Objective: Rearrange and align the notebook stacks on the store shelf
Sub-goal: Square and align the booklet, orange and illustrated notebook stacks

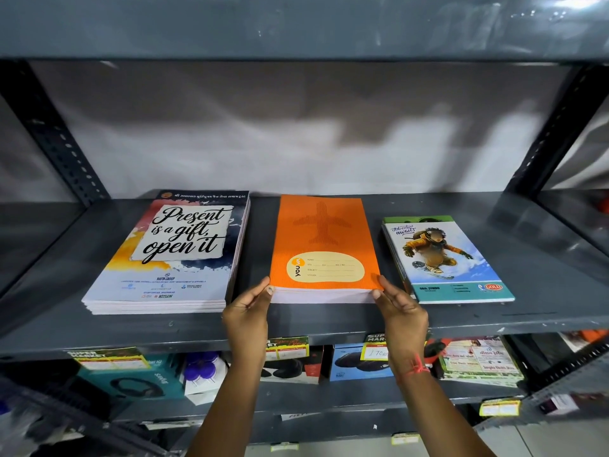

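Three notebook stacks lie side by side on a grey metal shelf. An orange stack with an aeroplane print sits in the middle. My left hand grips its near left corner and my right hand grips its near right corner, thumbs on the top cover. To the left lies a larger stack with "Present is a gift, open it" on its cover. To the right is a smaller blue stack showing a snowboarding animal, its books slightly fanned.
Dark slotted uprights frame the shelf, with another shelf overhead and a pale back wall. Below, a lower shelf holds boxed goods and yellow price tags.
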A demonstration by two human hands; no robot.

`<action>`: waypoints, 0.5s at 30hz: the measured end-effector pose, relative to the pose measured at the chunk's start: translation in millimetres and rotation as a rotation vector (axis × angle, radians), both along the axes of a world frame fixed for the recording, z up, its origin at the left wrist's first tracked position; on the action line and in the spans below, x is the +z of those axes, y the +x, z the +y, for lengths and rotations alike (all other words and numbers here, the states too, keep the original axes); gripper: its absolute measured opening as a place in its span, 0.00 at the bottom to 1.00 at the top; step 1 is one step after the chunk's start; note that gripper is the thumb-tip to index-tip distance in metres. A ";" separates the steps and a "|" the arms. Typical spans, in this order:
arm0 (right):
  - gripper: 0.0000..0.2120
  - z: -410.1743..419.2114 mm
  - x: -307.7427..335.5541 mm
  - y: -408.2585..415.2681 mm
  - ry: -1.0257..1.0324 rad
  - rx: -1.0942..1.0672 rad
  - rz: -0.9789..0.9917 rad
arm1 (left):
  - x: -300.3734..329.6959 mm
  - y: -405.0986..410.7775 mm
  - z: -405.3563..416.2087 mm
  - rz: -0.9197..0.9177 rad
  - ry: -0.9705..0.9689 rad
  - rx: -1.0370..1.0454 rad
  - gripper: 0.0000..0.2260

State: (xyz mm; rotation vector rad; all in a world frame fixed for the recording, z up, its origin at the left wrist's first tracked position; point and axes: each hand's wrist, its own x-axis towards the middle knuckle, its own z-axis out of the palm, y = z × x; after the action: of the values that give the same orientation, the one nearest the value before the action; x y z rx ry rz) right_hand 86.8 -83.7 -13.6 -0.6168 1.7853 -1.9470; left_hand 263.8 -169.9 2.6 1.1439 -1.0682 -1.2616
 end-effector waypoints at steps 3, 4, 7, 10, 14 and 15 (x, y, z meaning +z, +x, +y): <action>0.18 -0.1 1.3 1.1 0.006 0.002 0.006 | 0.7 -0.1 0.3 0.008 -0.004 0.003 0.14; 0.18 -0.1 1.1 1.0 0.010 0.004 0.007 | 0.5 -0.3 0.2 0.005 -0.008 0.001 0.14; 0.17 -0.2 -1.9 -1.1 0.026 0.020 -0.003 | -0.1 -0.1 1.1 0.000 -0.011 -0.005 0.14; 0.18 -0.6 -3.3 -1.7 0.046 0.039 -0.014 | 0.9 -1.1 2.4 0.008 -0.015 -0.002 0.14; 0.17 -0.3 -4.2 -2.2 0.021 0.046 -0.031 | 0.8 -2.0 2.4 0.017 -0.021 0.000 0.15; 0.17 0.2 -4.3 -2.8 0.017 0.046 -0.034 | 0.7 -2.3 2.2 0.014 -0.021 0.001 0.14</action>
State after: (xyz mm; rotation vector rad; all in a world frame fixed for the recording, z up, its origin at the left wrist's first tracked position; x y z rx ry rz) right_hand 84.0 -83.6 -17.9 -0.6099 1.7497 -1.8984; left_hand 261.5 -167.7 3.4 1.1180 -1.0681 -1.2534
